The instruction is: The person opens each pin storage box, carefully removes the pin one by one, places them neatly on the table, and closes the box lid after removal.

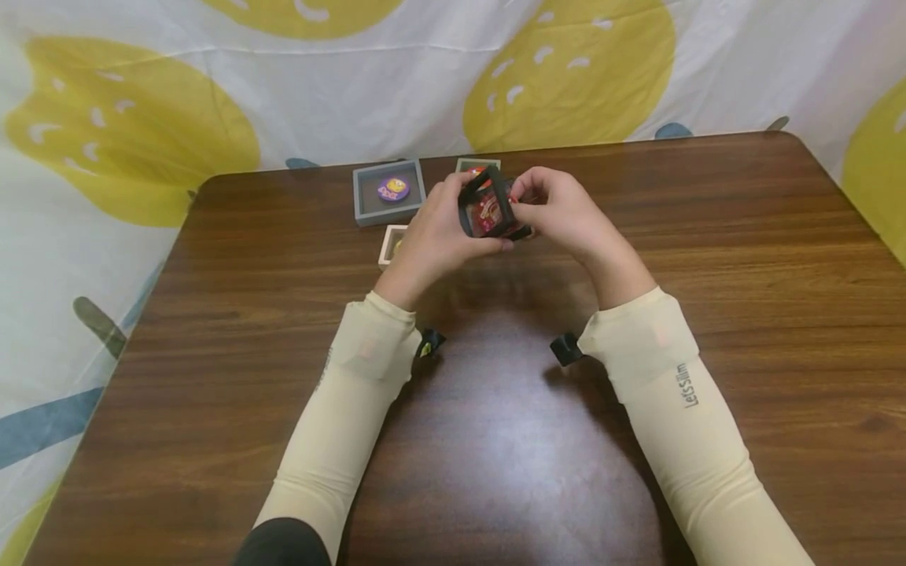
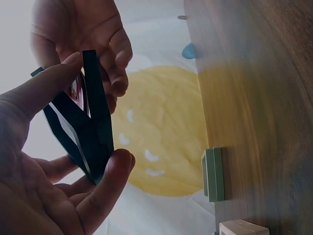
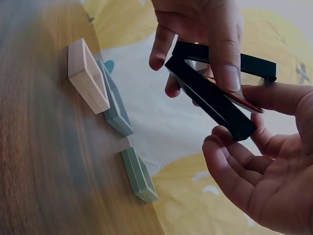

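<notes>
My left hand (image 1: 440, 229) grips a black hinged display frame (image 1: 504, 206) above the table. In the left wrist view the frame's two halves spread apart in a V, with clear film (image 2: 68, 125) along one of them. A red badge-like disc (image 3: 248, 105) sits between the halves, largely hidden by them. My right hand (image 1: 562, 211) pinches the disc's edge between thumb and finger. In the right wrist view, other right fingertips (image 3: 220, 134) lie close to the frame's lower corner; whether they touch it I cannot tell.
Behind the hands, a grey frame (image 1: 361, 206) holds a purple round badge (image 1: 393, 188). A green frame (image 1: 462, 164) with a red item and a cream frame (image 1: 385, 250) stand nearby, partly hidden by my left hand. A lemon-patterned cloth (image 1: 354, 102) hangs behind the wooden table (image 1: 743, 259).
</notes>
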The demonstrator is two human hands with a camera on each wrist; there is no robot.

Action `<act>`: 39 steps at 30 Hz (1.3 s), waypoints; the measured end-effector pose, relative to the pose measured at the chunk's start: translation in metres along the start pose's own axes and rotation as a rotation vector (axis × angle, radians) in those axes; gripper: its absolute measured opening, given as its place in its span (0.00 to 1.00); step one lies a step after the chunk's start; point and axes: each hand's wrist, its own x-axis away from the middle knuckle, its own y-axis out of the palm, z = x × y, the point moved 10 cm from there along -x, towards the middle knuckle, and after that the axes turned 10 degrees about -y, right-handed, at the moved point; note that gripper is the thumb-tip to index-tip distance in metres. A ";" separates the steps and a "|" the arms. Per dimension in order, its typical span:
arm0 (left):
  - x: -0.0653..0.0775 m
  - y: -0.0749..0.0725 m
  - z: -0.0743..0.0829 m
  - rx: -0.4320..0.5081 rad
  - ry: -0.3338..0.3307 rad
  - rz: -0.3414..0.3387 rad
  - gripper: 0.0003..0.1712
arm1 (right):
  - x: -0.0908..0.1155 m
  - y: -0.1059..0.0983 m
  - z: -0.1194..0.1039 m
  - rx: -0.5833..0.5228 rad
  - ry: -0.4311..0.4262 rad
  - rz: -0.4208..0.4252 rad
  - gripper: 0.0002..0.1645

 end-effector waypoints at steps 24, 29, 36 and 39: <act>-0.001 -0.004 -0.006 -0.008 -0.057 0.023 0.53 | 0.002 -0.020 -0.002 -0.140 0.027 0.112 0.05; -0.001 -0.005 -0.006 -0.011 -0.059 0.029 0.53 | 0.003 -0.028 -0.003 -0.245 0.016 0.160 0.05; 0.000 -0.005 -0.007 -0.018 -0.061 0.022 0.54 | 0.004 -0.028 -0.005 -0.292 0.016 0.159 0.04; 0.000 -0.005 -0.009 -0.020 -0.072 0.023 0.54 | 0.004 -0.029 -0.003 -0.262 0.032 0.168 0.04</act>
